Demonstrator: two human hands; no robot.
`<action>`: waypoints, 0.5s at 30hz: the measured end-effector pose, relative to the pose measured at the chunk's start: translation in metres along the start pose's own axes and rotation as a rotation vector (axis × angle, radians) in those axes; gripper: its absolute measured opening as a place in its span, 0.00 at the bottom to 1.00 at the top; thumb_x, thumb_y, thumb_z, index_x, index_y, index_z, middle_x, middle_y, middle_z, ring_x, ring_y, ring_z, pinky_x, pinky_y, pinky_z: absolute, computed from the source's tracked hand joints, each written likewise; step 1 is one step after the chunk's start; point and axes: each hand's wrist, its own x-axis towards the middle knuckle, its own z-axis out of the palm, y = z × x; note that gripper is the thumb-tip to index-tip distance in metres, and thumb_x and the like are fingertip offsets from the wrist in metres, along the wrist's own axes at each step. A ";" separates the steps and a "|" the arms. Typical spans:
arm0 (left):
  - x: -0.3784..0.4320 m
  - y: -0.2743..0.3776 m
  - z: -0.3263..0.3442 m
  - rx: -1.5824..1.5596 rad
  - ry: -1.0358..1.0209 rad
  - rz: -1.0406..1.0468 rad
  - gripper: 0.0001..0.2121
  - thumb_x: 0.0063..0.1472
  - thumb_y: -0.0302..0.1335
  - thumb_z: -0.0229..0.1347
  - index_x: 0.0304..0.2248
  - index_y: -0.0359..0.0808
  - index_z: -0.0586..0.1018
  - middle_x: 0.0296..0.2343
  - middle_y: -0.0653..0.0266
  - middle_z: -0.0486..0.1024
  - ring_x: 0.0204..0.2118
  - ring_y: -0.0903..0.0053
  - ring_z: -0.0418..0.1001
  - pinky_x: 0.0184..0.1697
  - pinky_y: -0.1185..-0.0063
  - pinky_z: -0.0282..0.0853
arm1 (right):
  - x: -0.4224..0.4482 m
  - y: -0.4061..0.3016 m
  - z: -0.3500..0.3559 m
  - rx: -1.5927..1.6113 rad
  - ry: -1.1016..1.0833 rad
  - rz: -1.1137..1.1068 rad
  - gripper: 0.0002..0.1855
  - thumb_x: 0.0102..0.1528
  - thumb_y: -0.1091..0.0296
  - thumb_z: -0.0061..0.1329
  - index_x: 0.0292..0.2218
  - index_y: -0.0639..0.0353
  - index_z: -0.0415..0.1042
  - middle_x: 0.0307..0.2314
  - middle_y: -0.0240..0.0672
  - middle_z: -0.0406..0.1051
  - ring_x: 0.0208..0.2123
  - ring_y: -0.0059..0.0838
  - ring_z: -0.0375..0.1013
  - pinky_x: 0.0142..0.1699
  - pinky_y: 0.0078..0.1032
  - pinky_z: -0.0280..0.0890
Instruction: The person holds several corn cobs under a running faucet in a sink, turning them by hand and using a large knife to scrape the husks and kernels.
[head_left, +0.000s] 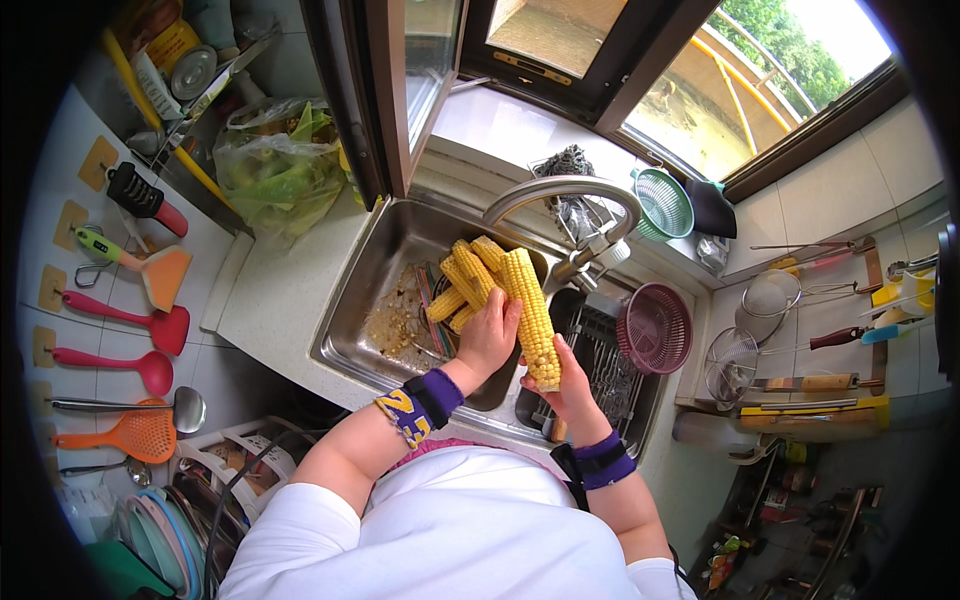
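An ear of yellow corn (531, 307), stripped of its husk, is held up over the divider of a steel double sink (397, 225). My right hand (568, 381) grips its lower end. Against its left side my left hand (489, 334) rests with bent fingers, touching the kernels; the hidden fingertips leave its grip unclear. Behind that hand, several more husked ears (466, 271) lie piled in the left basin, partly on a dark round rack or basket. Brown wet scraps (396, 315) and loose bits cover the basin floor beside thin coloured sticks (433, 300).
A curved steel faucet (562, 184) arches behind the basins. The right basin holds a wire rack (592, 337), with a maroon colander (655, 328) at its edge. A bag of green husks (281, 161) sits on the left counter. An open window sash (420, 82) juts in; utensils hang on both walls.
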 end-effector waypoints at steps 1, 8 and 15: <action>0.001 0.000 0.001 0.031 -0.004 -0.023 0.08 0.58 0.30 0.40 0.27 0.34 0.60 0.19 0.52 0.67 0.22 0.56 0.66 0.21 0.66 0.60 | 0.000 0.001 0.001 -0.024 0.017 -0.008 0.20 0.56 0.52 0.28 0.41 0.57 0.59 0.26 0.38 0.66 0.20 0.28 0.65 0.27 0.23 0.63; -0.008 -0.013 0.010 0.080 0.059 0.069 0.06 0.57 0.27 0.40 0.25 0.34 0.61 0.19 0.49 0.67 0.22 0.53 0.66 0.22 0.65 0.60 | 0.000 0.002 0.003 -0.062 0.078 -0.010 0.20 0.56 0.51 0.28 0.40 0.58 0.59 0.25 0.39 0.66 0.18 0.28 0.65 0.26 0.22 0.63; -0.007 -0.057 -0.001 0.124 0.008 0.000 0.05 0.55 0.27 0.43 0.26 0.34 0.62 0.21 0.49 0.66 0.25 0.53 0.65 0.24 0.65 0.59 | 0.003 -0.002 0.000 -0.007 0.074 -0.026 0.20 0.56 0.51 0.29 0.40 0.58 0.59 0.24 0.39 0.66 0.17 0.27 0.64 0.26 0.22 0.63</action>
